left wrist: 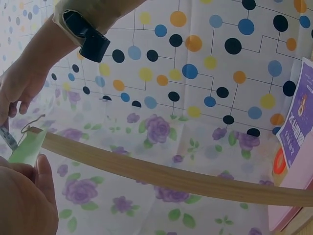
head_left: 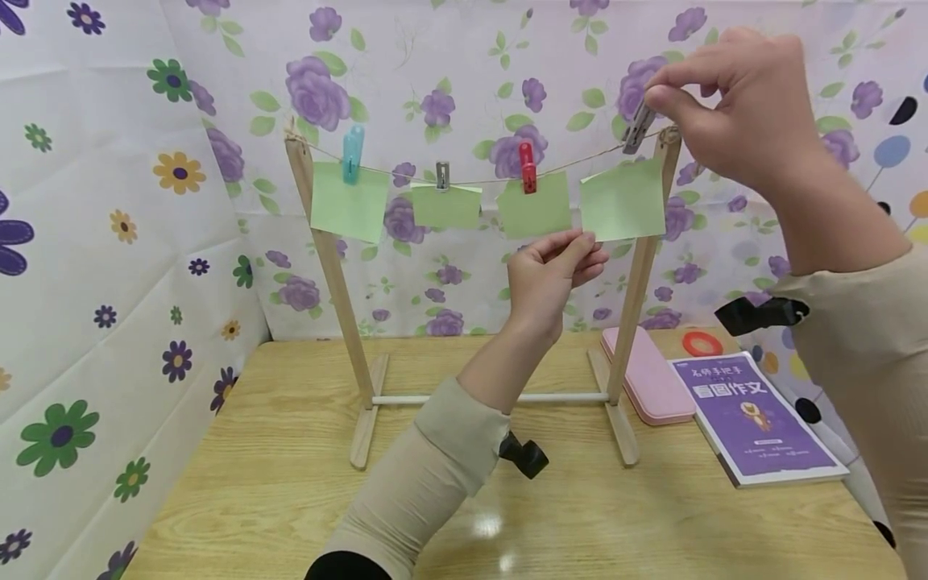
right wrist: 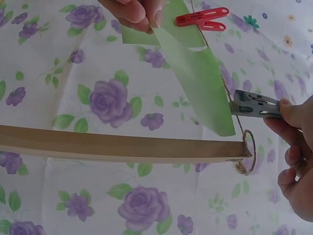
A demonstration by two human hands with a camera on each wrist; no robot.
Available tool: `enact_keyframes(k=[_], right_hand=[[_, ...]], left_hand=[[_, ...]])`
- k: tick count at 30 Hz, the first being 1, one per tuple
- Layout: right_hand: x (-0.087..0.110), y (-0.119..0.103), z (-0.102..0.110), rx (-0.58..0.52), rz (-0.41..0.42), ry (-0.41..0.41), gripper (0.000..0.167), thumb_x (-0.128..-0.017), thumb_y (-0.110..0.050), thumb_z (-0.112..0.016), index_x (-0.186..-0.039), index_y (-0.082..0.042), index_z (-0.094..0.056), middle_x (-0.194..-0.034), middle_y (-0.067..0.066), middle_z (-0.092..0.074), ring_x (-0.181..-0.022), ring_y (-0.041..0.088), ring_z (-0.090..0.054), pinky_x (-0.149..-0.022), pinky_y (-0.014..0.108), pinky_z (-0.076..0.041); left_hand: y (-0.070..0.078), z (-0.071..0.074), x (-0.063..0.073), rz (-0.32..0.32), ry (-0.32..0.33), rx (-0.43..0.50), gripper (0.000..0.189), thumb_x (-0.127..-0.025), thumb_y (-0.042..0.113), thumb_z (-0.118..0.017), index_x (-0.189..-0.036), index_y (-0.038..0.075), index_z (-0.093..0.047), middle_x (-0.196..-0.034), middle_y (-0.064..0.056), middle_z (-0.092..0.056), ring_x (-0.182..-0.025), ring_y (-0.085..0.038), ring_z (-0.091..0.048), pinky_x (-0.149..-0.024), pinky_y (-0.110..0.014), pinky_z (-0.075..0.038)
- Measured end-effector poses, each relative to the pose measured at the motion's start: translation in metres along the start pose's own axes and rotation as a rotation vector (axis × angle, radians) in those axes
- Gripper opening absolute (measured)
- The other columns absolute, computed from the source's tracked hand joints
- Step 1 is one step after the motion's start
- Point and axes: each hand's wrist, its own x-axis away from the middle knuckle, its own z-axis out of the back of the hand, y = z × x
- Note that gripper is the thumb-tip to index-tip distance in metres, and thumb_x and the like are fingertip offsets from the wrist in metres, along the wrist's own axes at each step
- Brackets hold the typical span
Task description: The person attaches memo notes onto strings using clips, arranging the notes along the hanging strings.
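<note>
My left hand pinches the lower corner of a light green paper sheet at the right end of a twine line. Above that sheet, my right hand pinches the handle end of a grey clothespin. In the right wrist view the clothespin has its tip at the twine, by the sheet's upper edge. Farther left, green sheets hang from a blue clothespin, a grey clothespin and a red clothespin.
The twine is tied between two wooden posts of a stand joined low down by a white rod. On the table, a pink case, a purple book and an orange ring lie at the right. Patterned cloth hangs behind.
</note>
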Motion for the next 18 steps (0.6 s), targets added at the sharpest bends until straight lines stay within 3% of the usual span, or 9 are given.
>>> enact_keyframes(k=[7, 12, 18], right_hand=[[-0.005, -0.003, 0.001, 0.005, -0.042, -0.081, 0.017, -0.098, -0.013, -0.068, -0.105, 0.000, -0.078, -0.085, 0.016, -0.070, -0.078, -0.005, -0.030, -0.071, 0.018, -0.029], [-0.007, -0.002, 0.003, -0.010, -0.015, -0.097, 0.016, -0.097, -0.010, -0.069, -0.104, 0.001, -0.078, -0.095, 0.020, -0.075, -0.080, -0.005, -0.033, -0.071, 0.016, -0.030], [-0.010, -0.002, 0.002, -0.012, 0.016, -0.124, 0.015, -0.096, -0.009, -0.070, -0.104, 0.001, -0.078, -0.096, 0.020, -0.075, -0.082, -0.001, -0.034, -0.073, 0.016, -0.030]], left_hand=[[0.002, -0.004, -0.002, 0.021, 0.017, 0.019, 0.007, -0.093, -0.001, -0.071, -0.099, -0.005, -0.073, -0.084, -0.014, -0.073, -0.068, -0.013, -0.072, -0.071, -0.029, -0.064], [0.003, -0.009, -0.003, 0.022, 0.029, 0.041, 0.009, -0.093, -0.002, -0.071, -0.101, -0.006, -0.073, -0.083, -0.013, -0.073, -0.067, -0.015, -0.072, -0.070, -0.029, -0.064], [0.005, -0.011, -0.004, 0.022, 0.034, 0.054, 0.010, -0.093, -0.001, -0.071, -0.101, -0.006, -0.072, -0.084, -0.014, -0.073, -0.068, -0.015, -0.072, -0.071, -0.029, -0.064]])
